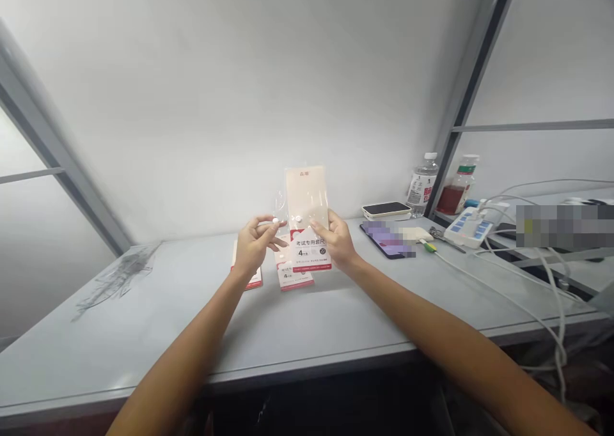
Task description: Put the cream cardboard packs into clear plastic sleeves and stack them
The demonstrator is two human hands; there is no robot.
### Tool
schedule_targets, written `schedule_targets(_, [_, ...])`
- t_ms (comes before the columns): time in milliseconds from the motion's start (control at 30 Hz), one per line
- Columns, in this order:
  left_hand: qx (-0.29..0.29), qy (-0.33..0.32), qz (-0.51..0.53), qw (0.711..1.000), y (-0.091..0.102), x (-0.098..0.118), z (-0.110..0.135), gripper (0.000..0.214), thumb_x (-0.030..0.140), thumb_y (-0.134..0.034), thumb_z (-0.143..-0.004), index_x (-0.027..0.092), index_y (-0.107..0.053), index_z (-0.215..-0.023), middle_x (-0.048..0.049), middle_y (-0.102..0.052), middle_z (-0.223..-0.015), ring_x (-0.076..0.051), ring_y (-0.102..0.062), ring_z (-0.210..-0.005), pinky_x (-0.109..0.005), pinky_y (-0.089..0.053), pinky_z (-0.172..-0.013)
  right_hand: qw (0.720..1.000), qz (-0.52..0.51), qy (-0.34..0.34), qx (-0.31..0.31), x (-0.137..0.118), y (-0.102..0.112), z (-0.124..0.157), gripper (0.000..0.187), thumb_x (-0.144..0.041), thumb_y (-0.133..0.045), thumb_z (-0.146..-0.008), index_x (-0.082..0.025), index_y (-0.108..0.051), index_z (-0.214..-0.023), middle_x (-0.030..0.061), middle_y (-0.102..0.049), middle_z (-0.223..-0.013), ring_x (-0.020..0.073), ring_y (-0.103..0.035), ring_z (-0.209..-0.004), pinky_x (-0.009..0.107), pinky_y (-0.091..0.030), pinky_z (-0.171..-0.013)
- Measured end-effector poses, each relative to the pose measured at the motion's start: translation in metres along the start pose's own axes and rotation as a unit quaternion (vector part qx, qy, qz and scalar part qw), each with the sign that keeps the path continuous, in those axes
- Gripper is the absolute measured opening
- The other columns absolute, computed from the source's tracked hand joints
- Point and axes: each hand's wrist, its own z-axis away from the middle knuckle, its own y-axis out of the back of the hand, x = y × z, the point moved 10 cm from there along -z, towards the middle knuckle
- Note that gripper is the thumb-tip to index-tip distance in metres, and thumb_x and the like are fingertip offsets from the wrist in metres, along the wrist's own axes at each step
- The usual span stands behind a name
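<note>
My right hand holds up a clear plastic snap pouch by its right edge, thumb in front. Inside the pouch is a cream card, with a red and white printed label at the bottom. At the pouch's left side, my left hand pinches the clear flap near its white snap button, with the other fingers loosely bent. A similar labelled pouch lies on the desk behind and below the raised one. Partly hidden by my left hand, another red-edged pouch rests on the desk.
The grey desk meets a pale wall panel. To the right are a phone, a white-cased device, a water bottle, a bottle of red liquid and a power strip. White cables trail over the front edge.
</note>
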Motion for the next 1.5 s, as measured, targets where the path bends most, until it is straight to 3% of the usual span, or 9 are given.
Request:
schedule_targets(433, [-0.014, 0.04, 0.07, 0.997, -0.001, -0.011, -0.004, 0.033, 0.034, -0.065, -0.071, 0.019, -0.043, -0.089, -0.0089, -0.069, -0.093, -0.015, -0.065, -0.056, -0.021, -0.044, -0.045, 0.999, -0.044, 0.008, 0.0, -0.005, 0.0, 0.0, 0.023, -0.035, -0.061, -0.076, -0.02, -0.056, -0.093, 0.0024, -0.065, -0.085, 0.0174, -0.061, -0.076, 0.032, -0.049, -0.069])
schedule_targets(867, [-0.018, 0.042, 0.045, 0.998, -0.003, -0.013, -0.004, 0.037, 0.038, -0.063, -0.071, 0.018, -0.041, -0.091, -0.0113, -0.066, -0.096, -0.013, -0.064, -0.055, -0.022, -0.044, -0.047, 1.0, -0.01, 0.001, 0.003, -0.007, -0.001, 0.001, 0.028, -0.038, -0.06, -0.075, -0.021, -0.054, -0.096, 0.0037, -0.065, -0.091, 0.0193, -0.062, -0.082, 0.033, -0.049, -0.074])
schedule_targets(967, [0.021, -0.003, -0.023, 1.0, 0.003, -0.004, -0.001, 0.037, 0.037, -0.06, -0.072, 0.02, -0.037, -0.096, -0.0097, -0.062, -0.105, -0.012, -0.063, -0.057, -0.024, -0.047, -0.048, 1.0, 0.002, 0.0, 0.004, -0.005, 0.001, 0.0, 0.028, -0.039, -0.06, -0.074, -0.02, -0.054, -0.094, 0.0046, -0.066, -0.093, 0.0198, -0.061, -0.084, 0.033, -0.049, -0.074])
schedule_targets(1100, [0.071, -0.097, -0.171, 0.978, 0.005, 0.016, 0.007, 0.029, 0.027, -0.057, -0.073, 0.023, -0.046, -0.099, -0.0071, -0.049, -0.122, -0.014, -0.062, -0.079, -0.025, -0.05, -0.056, 1.0, -0.005, -0.012, -0.008, 0.0, -0.001, -0.001, 0.031, -0.038, -0.062, -0.073, -0.02, -0.055, -0.097, 0.0047, -0.066, -0.092, 0.02, -0.062, -0.083, 0.034, -0.049, -0.076])
schedule_targets(1167, [0.049, -0.085, -0.176, 0.979, 0.0, 0.011, 0.006, 0.022, 0.027, -0.053, -0.075, 0.022, -0.052, -0.096, -0.0067, -0.046, -0.126, -0.017, -0.059, -0.091, -0.026, -0.052, -0.059, 0.999, -0.021, -0.027, -0.026, 0.003, -0.006, 0.0, 0.033, -0.038, -0.063, -0.073, -0.02, -0.055, -0.099, 0.0046, -0.067, -0.091, 0.0203, -0.062, -0.082, 0.035, -0.05, -0.076])
schedule_targets(1333, [-0.035, 0.0, -0.074, 0.997, -0.012, -0.007, -0.001, 0.022, 0.038, -0.05, -0.079, 0.019, -0.059, -0.085, -0.0073, -0.047, -0.126, -0.021, -0.053, -0.106, -0.032, -0.053, -0.074, 0.996, -0.024, -0.071, -0.05, 0.014, -0.013, 0.002, 0.032, -0.041, -0.059, -0.076, -0.018, -0.058, -0.099, 0.0052, -0.067, -0.091, 0.0202, -0.063, -0.081, 0.034, -0.05, -0.074])
schedule_targets(1500, [-0.064, 0.034, -0.048, 0.996, -0.014, -0.014, -0.002, 0.027, 0.044, -0.056, -0.076, 0.017, -0.06, -0.073, -0.006, -0.058, -0.113, -0.019, -0.056, -0.098, -0.032, -0.048, -0.082, 0.99, 0.042, -0.131, -0.04, 0.03, -0.007, 0.0, 0.04, -0.051, -0.052, -0.078, -0.016, -0.06, -0.094, 0.0052, -0.068, -0.081, 0.0197, -0.063, -0.072, 0.032, -0.05, -0.064])
